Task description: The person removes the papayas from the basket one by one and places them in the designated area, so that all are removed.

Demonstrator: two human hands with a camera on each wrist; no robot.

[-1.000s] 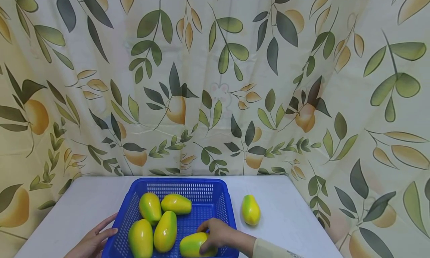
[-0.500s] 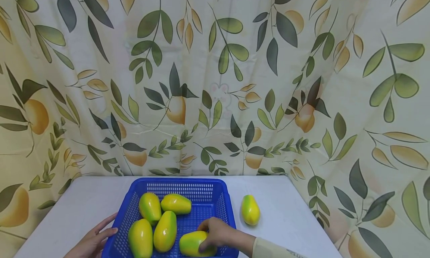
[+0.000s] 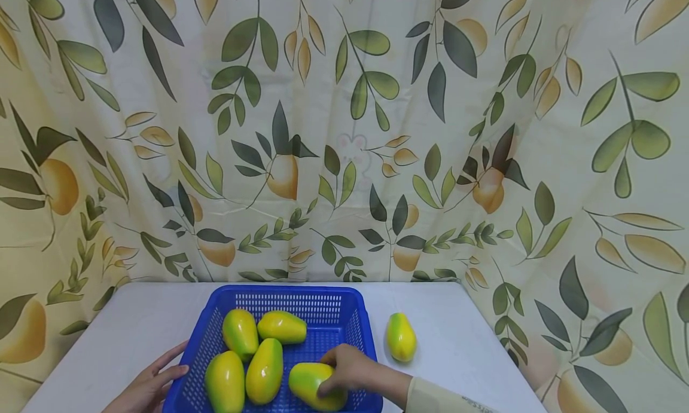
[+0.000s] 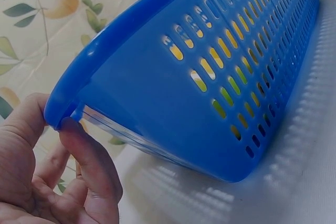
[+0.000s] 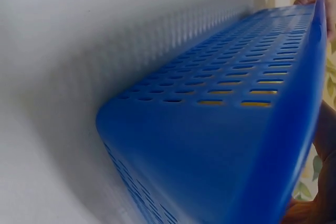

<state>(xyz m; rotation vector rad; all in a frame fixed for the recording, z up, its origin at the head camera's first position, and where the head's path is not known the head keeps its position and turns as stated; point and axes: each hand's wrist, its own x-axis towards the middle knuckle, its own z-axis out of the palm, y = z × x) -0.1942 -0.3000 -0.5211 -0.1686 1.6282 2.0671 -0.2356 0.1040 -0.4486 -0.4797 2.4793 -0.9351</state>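
Observation:
A blue plastic basket [image 3: 290, 290] with slotted walls holds several glossy yellow-green papayas, among them a papaya [image 3: 265, 371] near its middle. My right hand [image 3: 350, 374] reaches over the basket's right wall and grips a papaya [image 3: 307, 384] at the near right, thumb on the near side and fingers over the top. In the right wrist view the basket wall hides that papaya. With my left hand [image 3: 153, 380] I pinch the basket's rim [image 4: 79, 80] at the left, thumb and finger on either side of it, as the left wrist view shows.
One more papaya [image 3: 401, 337] lies on the white table [image 3: 452, 347] to the right of the basket. Behind the table hangs a curtain [image 3: 344, 162] printed with leaves and fruit.
The papaya in my right hand has tilted, its left end now turned a little upward and away, and the hand has risen slightly. My left hand stays at the rim.

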